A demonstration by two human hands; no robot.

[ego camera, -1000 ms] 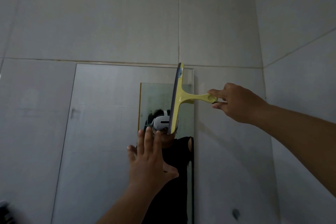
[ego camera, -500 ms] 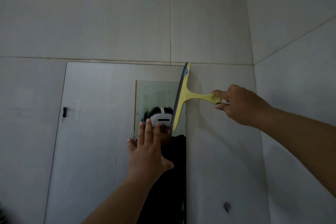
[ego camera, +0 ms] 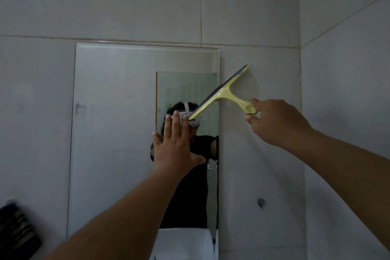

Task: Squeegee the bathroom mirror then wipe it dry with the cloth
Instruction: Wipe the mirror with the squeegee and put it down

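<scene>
A frameless rectangular mirror (ego camera: 114, 133) hangs on the grey tiled wall. My right hand (ego camera: 276, 122) grips the handle of a yellow squeegee (ego camera: 225, 93) with a dark rubber blade. The blade is tilted diagonally across the mirror's right edge, its upper end over the tile and its lower end over the glass. My left hand (ego camera: 175, 148) is flat and open with fingers spread, held against or just in front of the mirror below the blade's lower end. No cloth is in view.
A corner with a side wall (ego camera: 348, 112) lies close on the right. A small dark spot (ego camera: 261, 202) marks the tile low right of the mirror. A dark blurred object (ego camera: 16, 230) sits at the bottom left. The mirror reflects a person in dark clothing.
The squeegee has swung from nearly upright along the mirror's right edge to a diagonal tilt, and my right hand has dropped lower. My left hand stays on the mirror. The view has shifted down.
</scene>
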